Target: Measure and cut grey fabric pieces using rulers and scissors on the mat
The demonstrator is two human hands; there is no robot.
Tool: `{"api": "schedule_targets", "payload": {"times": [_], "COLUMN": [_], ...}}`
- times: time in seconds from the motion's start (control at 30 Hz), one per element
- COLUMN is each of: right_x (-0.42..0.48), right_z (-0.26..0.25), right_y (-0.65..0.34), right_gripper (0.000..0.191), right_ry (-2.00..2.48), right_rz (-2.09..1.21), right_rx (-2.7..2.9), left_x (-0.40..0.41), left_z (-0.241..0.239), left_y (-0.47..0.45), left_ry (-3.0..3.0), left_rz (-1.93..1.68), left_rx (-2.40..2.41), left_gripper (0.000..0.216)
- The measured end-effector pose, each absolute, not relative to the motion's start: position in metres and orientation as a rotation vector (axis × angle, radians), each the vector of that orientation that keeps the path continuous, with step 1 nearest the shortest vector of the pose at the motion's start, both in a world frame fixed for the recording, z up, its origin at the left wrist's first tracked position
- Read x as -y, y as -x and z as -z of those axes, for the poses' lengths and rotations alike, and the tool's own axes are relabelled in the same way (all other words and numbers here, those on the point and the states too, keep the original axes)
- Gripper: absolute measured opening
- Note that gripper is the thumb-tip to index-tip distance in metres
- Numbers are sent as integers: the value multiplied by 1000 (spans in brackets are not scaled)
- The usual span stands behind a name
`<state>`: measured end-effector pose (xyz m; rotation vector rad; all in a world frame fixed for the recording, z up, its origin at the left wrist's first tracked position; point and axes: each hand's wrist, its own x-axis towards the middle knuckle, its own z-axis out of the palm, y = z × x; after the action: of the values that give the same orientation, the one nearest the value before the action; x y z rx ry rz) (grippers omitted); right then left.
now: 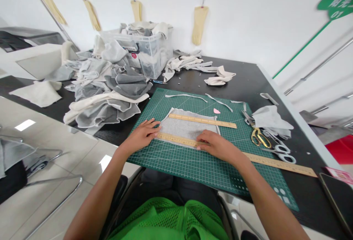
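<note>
A piece of grey cloth lies flat on a green cutting mat. Across its near side runs a long wooden ruler, which reaches far to the right. My left hand rests at the cloth's left edge, its fingers stretched out and touching the ruler's left end. Bent over the long ruler, the fingers of my right hand grip it near the cloth's right side. A shorter wooden ruler lies on the cloth's far part. Beyond it is a pink piece of tailor's chalk.
Gold-handled scissors and grey-handled scissors lie right, beside cloth scraps. A fabric pile and a clear plastic bin stand at back left. Thread snips lie behind the mat; a phone is at far right.
</note>
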<state>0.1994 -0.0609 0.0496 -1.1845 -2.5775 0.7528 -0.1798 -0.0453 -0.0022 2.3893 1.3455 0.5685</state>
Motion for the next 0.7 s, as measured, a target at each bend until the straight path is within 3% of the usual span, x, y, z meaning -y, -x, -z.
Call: {"api": "schedule_targets", "payload": {"times": [0.3, 0.4, 0.5, 0.7], "right_x": [59, 59, 60, 55], "right_z": [-44, -44, -45, -55], "right_y": [-199, -198, -197, -215], "right_gripper": [26, 26, 25, 25], "right_ry": [1153, 1156, 1158, 1259], "right_rz": [-713, -727, -750, -788], "right_rx": [2604, 2590, 2575, 2580], "left_x": [50, 62, 71, 68], "left_z": [-4, -13, -19, -14], "left_y": [176, 150, 127, 117], "left_ry": [-2421, -2486, -2570, -2456], "left_rz": [-658, -813, -856, -773], "left_rx": [-1458, -1615, -1448, -1129], "left_gripper": [20, 24, 33, 17]}}
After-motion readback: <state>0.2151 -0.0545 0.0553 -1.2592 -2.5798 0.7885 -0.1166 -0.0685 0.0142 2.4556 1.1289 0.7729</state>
